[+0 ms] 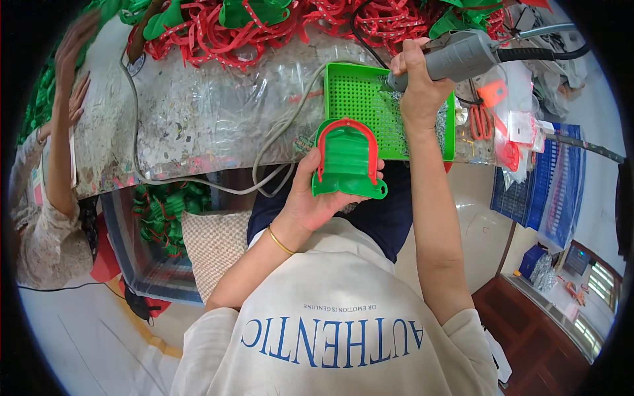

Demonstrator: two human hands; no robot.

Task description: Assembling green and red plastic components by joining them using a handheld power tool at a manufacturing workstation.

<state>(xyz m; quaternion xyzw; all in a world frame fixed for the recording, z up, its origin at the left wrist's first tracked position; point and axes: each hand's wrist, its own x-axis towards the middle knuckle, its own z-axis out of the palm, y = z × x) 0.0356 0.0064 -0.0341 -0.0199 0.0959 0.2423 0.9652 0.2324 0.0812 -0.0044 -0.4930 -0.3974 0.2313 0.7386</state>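
My left hand (305, 201) grips a green plastic piece (347, 157) from below, fingers behind it and thumb at its left edge. A red U-shaped strip (374, 142) runs round the piece's top and sides. My right hand (424, 96) is wrapped round a grey electric screwdriver (462, 58), whose nose points left over a green perforated basket (356, 74). Small silvery metal bits, probably screws, lie in the basket's right part. The screwdriver is apart from the green piece, which is in front of the basket's near edge.
Red dotted straps (218, 33) and green parts are heaped along the table's far side. A grey cable (135, 125) crosses the worn table (198, 105). At left are a co-worker's arms (63, 132). A bin (139, 264) with green pieces stands below. Orange-handled scissors (481, 124) lie right.
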